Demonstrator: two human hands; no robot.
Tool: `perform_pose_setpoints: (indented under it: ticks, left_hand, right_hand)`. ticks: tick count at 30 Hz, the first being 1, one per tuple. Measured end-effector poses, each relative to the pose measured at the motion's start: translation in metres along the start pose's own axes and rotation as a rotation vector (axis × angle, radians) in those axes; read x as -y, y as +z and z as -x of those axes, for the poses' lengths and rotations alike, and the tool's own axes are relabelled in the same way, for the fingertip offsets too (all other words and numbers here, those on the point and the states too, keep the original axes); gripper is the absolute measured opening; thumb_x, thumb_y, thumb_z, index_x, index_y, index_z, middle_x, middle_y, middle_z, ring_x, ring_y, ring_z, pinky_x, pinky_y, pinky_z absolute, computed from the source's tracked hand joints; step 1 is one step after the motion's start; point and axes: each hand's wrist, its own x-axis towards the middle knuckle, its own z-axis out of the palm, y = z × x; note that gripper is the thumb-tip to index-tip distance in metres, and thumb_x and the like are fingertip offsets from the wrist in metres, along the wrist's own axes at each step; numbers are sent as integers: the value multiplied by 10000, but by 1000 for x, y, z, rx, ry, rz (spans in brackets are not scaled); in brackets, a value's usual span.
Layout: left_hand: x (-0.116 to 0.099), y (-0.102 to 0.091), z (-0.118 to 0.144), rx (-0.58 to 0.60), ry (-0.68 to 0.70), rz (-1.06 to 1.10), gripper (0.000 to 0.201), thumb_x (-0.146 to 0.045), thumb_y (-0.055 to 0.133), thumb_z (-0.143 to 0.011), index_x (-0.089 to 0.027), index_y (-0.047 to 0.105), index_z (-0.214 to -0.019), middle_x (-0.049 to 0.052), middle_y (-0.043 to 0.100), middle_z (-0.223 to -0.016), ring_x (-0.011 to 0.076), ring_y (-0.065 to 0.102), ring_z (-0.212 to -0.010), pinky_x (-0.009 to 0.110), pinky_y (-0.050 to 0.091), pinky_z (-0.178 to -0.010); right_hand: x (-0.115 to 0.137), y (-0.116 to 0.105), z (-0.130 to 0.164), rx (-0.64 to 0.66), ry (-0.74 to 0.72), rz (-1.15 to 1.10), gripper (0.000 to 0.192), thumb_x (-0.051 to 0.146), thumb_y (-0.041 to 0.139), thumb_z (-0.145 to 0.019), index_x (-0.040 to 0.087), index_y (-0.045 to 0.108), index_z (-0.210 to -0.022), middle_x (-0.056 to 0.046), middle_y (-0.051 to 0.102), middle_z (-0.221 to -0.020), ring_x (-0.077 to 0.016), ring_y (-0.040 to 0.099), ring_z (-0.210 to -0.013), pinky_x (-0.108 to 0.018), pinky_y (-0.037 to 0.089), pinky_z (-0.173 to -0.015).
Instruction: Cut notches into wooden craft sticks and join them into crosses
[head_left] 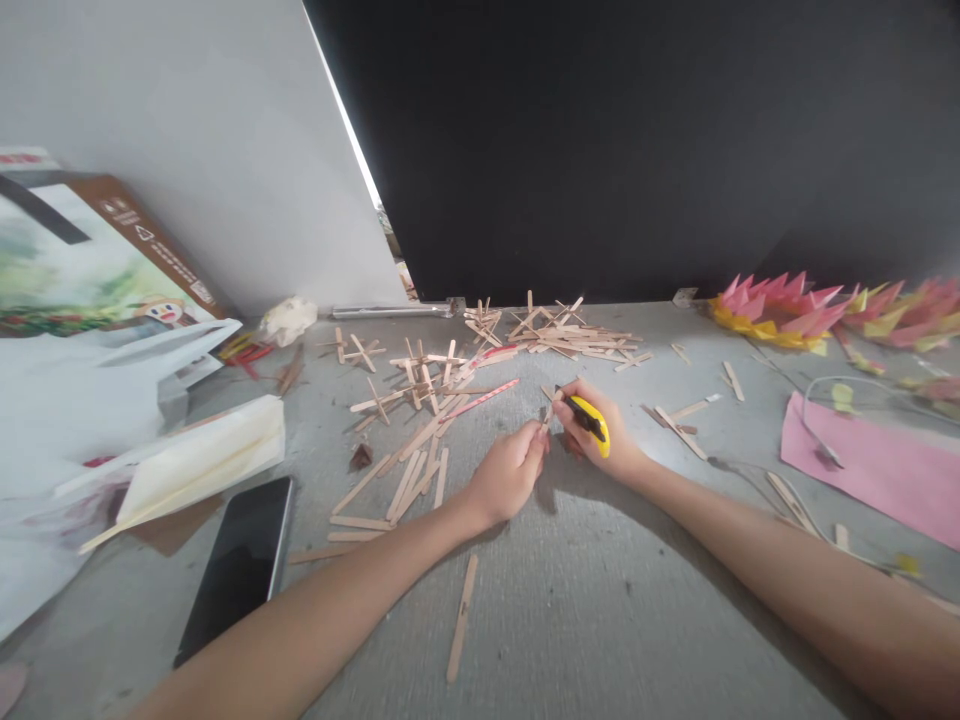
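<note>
In the middle of the head view my left hand (511, 470) is closed on a small wooden craft stick (547, 416), whose end sticks up past the fingers. My right hand (600, 430) grips a yellow and black utility knife (591, 420), its front end at the stick. The two hands almost touch, just above the grey surface. Whether the blade is cutting into the wood is too small to tell. Left of my hands lie many loose craft sticks (409, 485) and several crossed stick pieces (420, 380). One single stick (462, 618) lies nearer to me.
A pile of sticks (577, 335) lies at the back by a black panel (637, 150). A phone (238, 560), white plastic bag (82, 400) and printed box (90, 250) are on the left. To the right are pink-yellow paper crafts (780, 315), pink paper (870, 465) and a cable (806, 400).
</note>
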Motion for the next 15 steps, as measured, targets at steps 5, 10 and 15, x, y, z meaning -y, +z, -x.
perform_pose_setpoints:
  ticks: [5,10,15]
  left_hand:
    - [1,0,0,-8,25,-16,416,-475,295,-1121,-224,466,-837,-33,526,-644,159,516,-622,306,359,-660]
    - [0,0,0,-16,16,-8,428,-496,301,-1119,-225,458,-827,-30,533,-655,158,519,-625,307,357,-652]
    - [-1,0,0,-27,11,-4,442,-492,299,-1121,-226,440,-798,-31,522,-646,157,518,-628,312,363,-669]
  right_hand:
    - [0,0,0,109,-100,150,332,522,697,-946,228,555,-890,44,561,-616,-122,506,-496,-234,411,-493]
    - [1,0,-1,91,-66,134,311,510,685,-953,229,560,-906,57,534,-597,-117,479,-474,-229,387,-471]
    - [1,0,0,50,-23,67,314,523,662,-966,244,521,-929,74,505,-557,-126,465,-416,-245,382,-441]
